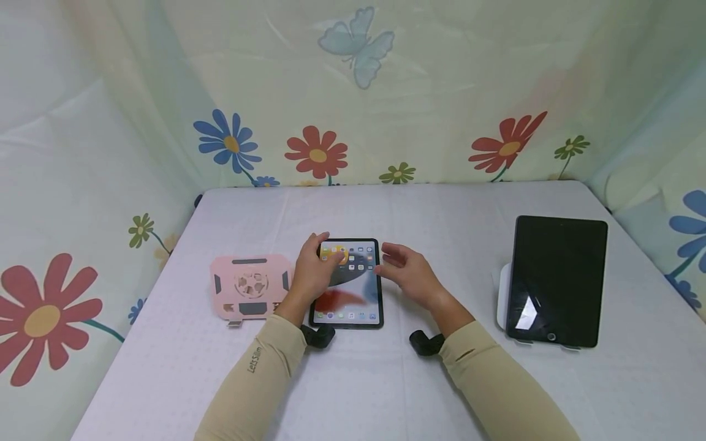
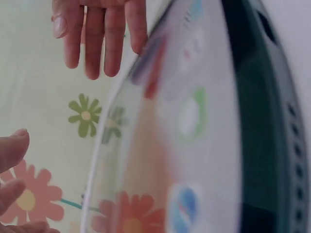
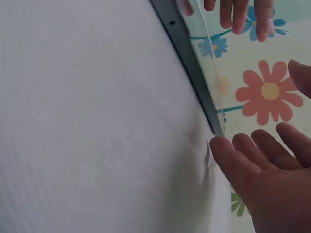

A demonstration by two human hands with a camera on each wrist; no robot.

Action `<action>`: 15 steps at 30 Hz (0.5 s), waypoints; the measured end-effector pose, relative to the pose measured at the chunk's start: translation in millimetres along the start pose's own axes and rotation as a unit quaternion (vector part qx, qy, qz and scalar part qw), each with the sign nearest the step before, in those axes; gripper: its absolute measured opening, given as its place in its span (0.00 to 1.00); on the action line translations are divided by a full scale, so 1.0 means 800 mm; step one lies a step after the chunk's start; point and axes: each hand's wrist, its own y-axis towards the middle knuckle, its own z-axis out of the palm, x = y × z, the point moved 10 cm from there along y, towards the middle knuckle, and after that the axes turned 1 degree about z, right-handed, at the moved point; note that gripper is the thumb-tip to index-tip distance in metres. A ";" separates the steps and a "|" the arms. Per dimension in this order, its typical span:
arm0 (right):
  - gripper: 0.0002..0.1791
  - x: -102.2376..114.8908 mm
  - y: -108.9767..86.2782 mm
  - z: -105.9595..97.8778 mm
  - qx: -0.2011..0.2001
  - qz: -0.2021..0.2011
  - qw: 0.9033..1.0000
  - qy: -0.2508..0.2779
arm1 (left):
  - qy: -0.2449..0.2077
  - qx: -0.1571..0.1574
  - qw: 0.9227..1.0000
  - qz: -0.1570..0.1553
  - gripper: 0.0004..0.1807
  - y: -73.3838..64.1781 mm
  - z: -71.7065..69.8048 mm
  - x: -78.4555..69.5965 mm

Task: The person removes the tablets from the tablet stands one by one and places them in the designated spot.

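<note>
A lit tablet (image 1: 347, 293) with a dark rim and rows of app icons lies between the two hands. My left hand (image 1: 316, 266) is over its left edge, the thumb across the upper part of the screen in the head view. Its fingers (image 2: 12, 154) show loosely spread at the edge of the left wrist view. Just right of the tablet hangs my right hand (image 1: 407, 269), palm facing inward and fingers relaxed, holding nothing. In the right wrist view that right hand (image 3: 272, 179) overlaps the tablet's end. Icons and flower reflections show on the screen in the left wrist view.
Left of the tablet lies a pink case (image 1: 252, 286) with grey pads and a round cut-out, partly behind the left forearm. A larger black tablet (image 1: 557, 282) leans on a white stand (image 1: 504, 298) at the right. A floral curtain (image 1: 441, 92) backs the white table (image 1: 458, 214).
</note>
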 end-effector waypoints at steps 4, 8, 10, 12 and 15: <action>0.34 0.015 -0.009 -0.011 -0.016 -0.034 0.999 0.004 | -0.014 -0.002 0.999 0.039 0.32 -0.003 -0.002 -0.021; 0.31 0.032 -0.022 -0.025 -0.031 -0.068 0.997 0.006 | -0.052 0.008 0.996 0.075 0.30 -0.009 0.001 -0.046; 0.29 0.043 -0.030 -0.034 -0.038 -0.089 0.995 0.003 | -0.072 0.014 0.993 0.090 0.30 -0.013 0.003 -0.058; 0.28 0.053 -0.039 -0.043 -0.046 -0.108 0.993 0.002 | -0.089 0.019 0.990 0.104 0.29 -0.019 0.004 -0.071; 0.27 0.066 -0.054 -0.059 -0.058 -0.131 0.990 0.002 | -0.108 0.028 0.986 0.123 0.29 -0.027 0.007 -0.090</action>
